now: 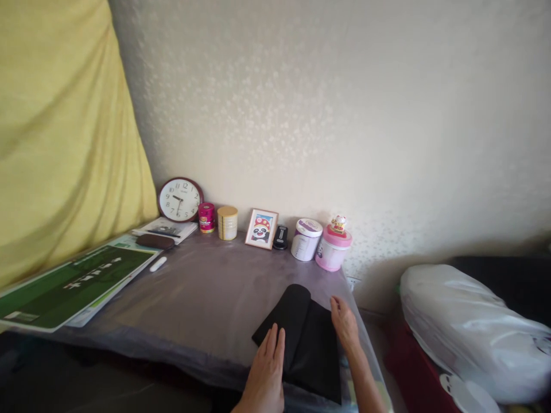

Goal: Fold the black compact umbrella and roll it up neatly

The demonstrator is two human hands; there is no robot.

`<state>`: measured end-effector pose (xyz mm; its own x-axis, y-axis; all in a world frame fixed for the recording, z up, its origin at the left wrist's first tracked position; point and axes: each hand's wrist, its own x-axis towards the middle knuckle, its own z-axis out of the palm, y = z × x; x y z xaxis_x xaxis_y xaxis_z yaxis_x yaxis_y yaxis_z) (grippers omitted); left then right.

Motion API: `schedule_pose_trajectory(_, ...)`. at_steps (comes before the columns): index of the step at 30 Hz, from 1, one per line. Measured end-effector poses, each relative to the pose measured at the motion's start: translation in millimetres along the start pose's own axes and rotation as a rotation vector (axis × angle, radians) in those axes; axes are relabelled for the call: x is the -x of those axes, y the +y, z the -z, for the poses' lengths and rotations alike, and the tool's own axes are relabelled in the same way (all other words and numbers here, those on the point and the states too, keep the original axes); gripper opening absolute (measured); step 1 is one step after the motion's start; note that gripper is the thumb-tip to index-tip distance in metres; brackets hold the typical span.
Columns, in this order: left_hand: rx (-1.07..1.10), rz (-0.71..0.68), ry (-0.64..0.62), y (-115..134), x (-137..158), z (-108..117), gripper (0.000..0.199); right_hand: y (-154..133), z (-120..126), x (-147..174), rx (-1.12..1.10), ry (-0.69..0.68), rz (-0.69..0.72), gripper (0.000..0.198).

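Note:
A black sheet (316,344) lies folded near the front right corner of the table; I cannot tell if it is paper or cloth. Its left part curves up into a rounded fold at the far end. My left hand (267,367) rests on the sheet's left side with the fingers stretched out. At the sheet's upper right corner, my right hand (345,326) has its fingers curled closed on the edge. The fingertips there are partly hidden.
Along the wall stand a clock (181,199), a pink tin (206,218), a yellow-lidded can (227,223), a framed panda picture (261,229), a black stapler-like object (280,237) and two tubs (306,240). Green boards (77,284) lie left. A white bag (469,332) sits right.

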<state>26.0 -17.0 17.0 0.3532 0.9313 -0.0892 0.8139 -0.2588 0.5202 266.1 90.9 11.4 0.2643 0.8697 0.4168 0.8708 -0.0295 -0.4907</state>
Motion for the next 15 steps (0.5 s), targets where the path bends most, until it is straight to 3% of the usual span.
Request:
schedule_pose_trajectory(4, -0.036, 0.009, 0.015, 1.2, 2.3, -1.2, 0.088, 12.7, 22.7, 37.5, -0.111, -0.101, -0.172, 0.04)
schedule_pose_trajectory(8, -0.031, 0.016, 0.026, 2.8, 3.2, -0.4, 0.088, -7.7, 35.3, 60.4, -0.303, -0.189, -0.32, 0.05)
schedule_pose_trajectory(12, -0.008, 0.026, 0.023, 4.1, 3.8, 1.4, 0.09, -30.6, 45.6, 66.7, -0.467, -0.193, -0.36, 0.047)
schedule_pose_trajectory(15, 0.009, 0.019, 0.047, 3.4, 4.1, 0.1, 0.09, -44.2, 49.3, 65.9, -0.704, -0.306, -0.381, 0.043)
